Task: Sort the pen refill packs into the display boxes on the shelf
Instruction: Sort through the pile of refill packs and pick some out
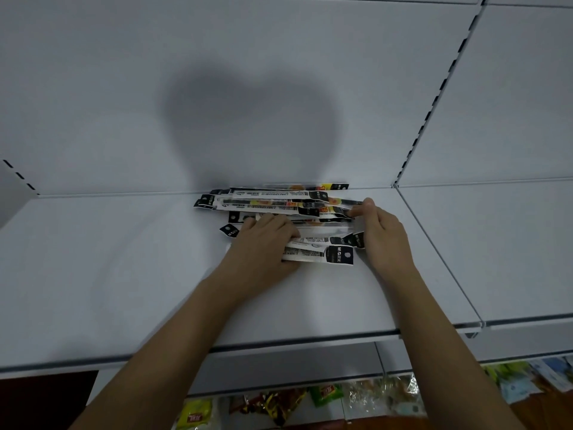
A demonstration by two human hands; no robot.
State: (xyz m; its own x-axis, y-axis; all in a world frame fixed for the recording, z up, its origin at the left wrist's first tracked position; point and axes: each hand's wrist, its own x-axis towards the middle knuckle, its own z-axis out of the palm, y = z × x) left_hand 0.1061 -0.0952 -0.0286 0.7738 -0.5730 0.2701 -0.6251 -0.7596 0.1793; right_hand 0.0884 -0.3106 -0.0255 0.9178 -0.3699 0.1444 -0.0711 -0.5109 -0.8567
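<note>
The pen refill packs (pixel 279 209) lie in a loose, crisscrossed heap toward the back edge of the white shelf (pixel 108 274), approx. mid-width, w/ no display boxes in sight. The left hand (pixel 263 243) lies over the near side of the heap, fingers curled round 1 or 2 packs, and the right hand (pixel 379 228) pinches the end of a pack at the heap's right side betw. thumb and fingertips. Best bet, I reckon, is to square the packs so the black header ends all face 1 way, lift a few at a time, and keep the left hand pressing so nothing slides twd. the front edge.
</note>
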